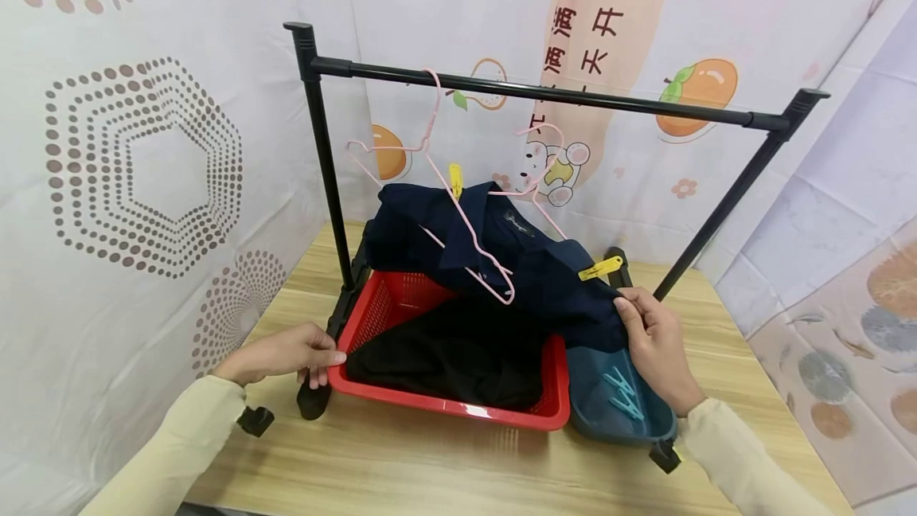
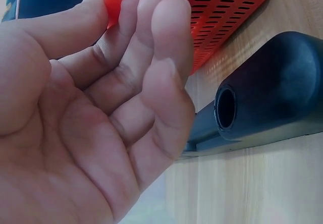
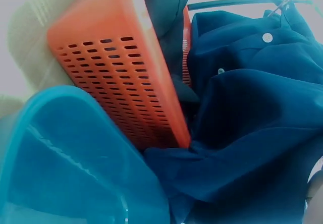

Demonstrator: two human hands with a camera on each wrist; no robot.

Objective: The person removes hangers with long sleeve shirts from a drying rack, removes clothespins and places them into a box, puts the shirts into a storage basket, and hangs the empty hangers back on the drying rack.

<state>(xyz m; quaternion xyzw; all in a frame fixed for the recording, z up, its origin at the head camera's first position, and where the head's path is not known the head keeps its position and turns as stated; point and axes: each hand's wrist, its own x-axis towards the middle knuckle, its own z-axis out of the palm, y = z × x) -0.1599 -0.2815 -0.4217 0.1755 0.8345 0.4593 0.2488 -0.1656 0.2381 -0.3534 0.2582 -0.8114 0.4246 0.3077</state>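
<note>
My left hand pinches the left front corner of a red basket, thumb on the rim and fingers below. The rim shows between thumb and fingers in the left wrist view. Black cloth lies in the basket. Over its back and right side drapes a navy shirt with a collar and small buttons. My right hand pinches the shirt's right end, beside a yellow clothespin. Another yellow clothespin stands near the collar. One pink hanger crosses before the shirt; a second rises behind it.
A black rack's bar spans above the basket, its feet on the wooden table. Right of the basket sits a blue bin holding light-blue clothespins. Patterned curtains surround the table.
</note>
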